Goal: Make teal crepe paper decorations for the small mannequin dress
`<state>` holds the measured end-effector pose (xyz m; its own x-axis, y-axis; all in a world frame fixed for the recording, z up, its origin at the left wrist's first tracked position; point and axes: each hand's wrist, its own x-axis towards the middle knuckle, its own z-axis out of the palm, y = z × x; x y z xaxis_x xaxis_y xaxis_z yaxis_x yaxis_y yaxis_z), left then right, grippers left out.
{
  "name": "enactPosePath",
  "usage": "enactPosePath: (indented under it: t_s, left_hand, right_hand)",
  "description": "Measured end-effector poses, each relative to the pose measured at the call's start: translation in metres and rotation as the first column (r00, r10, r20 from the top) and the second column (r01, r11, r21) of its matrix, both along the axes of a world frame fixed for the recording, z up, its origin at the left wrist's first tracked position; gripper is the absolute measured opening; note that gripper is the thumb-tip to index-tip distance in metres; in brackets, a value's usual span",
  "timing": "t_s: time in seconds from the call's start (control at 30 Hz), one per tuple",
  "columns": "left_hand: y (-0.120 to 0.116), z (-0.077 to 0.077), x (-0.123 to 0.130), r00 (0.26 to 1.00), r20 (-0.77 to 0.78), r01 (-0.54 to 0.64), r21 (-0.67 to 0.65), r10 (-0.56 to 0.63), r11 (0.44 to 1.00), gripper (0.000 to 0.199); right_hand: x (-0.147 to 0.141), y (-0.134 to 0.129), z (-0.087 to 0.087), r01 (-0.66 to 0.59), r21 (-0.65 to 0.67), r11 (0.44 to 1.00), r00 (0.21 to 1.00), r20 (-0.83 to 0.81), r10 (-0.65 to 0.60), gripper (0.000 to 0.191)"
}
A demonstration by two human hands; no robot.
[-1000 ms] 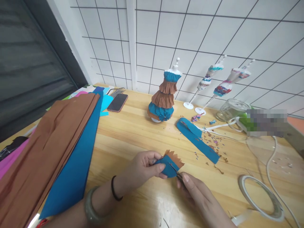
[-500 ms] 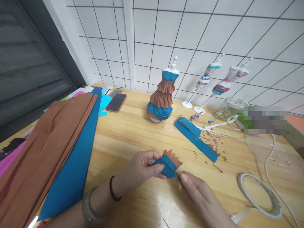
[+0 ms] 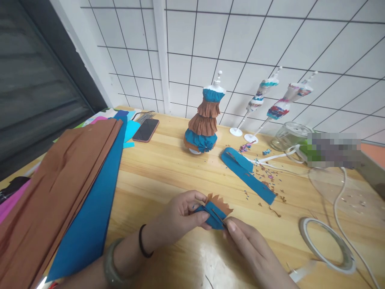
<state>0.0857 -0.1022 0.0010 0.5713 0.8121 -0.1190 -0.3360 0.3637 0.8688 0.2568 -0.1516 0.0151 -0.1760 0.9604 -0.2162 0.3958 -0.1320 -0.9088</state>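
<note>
My left hand (image 3: pixel 183 212) pinches a small blue and brown piece of crepe paper (image 3: pixel 217 220); its brown edge is cut into zigzag points. My right hand (image 3: pixel 246 239) is closed on a thin, dark, pointed tool (image 3: pixel 221 222), which lies across the blue paper. The grip hides most of that tool, so I cannot tell its exact kind. Beyond my hands stands a mini dress form (image 3: pixel 207 116) wearing blue and brown pleated crepe-paper tiers. A folded blue paper strip (image 3: pixel 252 180) rests on the table to the right.
Large brown (image 3: pixel 66 168) and blue crepe-paper sheets (image 3: pixel 90 216) cover the left side, near a phone (image 3: pixel 146 130). Two painted dress forms (image 3: pixel 261 96) lean by the wall, beside a glass jar (image 3: pixel 290 136). Paper scraps (image 3: pixel 269 176), a tape roll (image 3: pixel 327 245) and a white cable (image 3: pixel 338 208) lie rightward.
The view has shifted slightly. The paper sits a little lower in my left hand, and a fold or slit shows more clearly along the dark tool. Both hands keep their grip.
</note>
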Motion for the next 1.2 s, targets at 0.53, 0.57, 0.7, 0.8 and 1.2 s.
enactPosePath:
  t_s: [0.53, 0.57, 0.7, 0.8, 1.2]
  left_hand:
    - [-0.0009, -0.0056, -0.0015, 0.998, -0.047, -0.031, 0.034, 0.033, 0.999, 0.019]
    - [-0.0007, -0.0048, -0.0016, 0.999, -0.045, -0.022, 0.038, 0.024, 0.999, 0.018]
    - [-0.0002, -0.0032, -0.0019, 0.999, -0.048, 0.003, 0.044, -0.001, 0.999, 0.017]
    - [-0.0009, -0.0028, -0.0015, 0.998, -0.057, -0.012, 0.042, 0.014, 0.999, 0.019]
    - [-0.0013, -0.0042, 0.0002, 0.997, -0.073, -0.009, 0.005, 0.010, 1.000, 0.028]
  right_hand:
    - [-0.0011, 0.0007, 0.0024, -0.007, 0.042, 0.999, 0.999, 0.044, 0.006, 0.037]
    - [-0.0015, 0.0006, 0.0021, 0.006, 0.040, 0.999, 0.999, 0.041, -0.008, 0.037]
    - [-0.0021, -0.0001, -0.0003, 0.034, 0.019, 0.999, 0.999, 0.040, -0.035, 0.038]
    - [-0.0019, -0.0006, -0.0010, 0.039, 0.020, 0.999, 0.999, 0.036, -0.040, 0.038]
    - [-0.0051, -0.0006, 0.0014, 0.035, 0.054, 0.998, 0.999, 0.007, -0.035, 0.039]
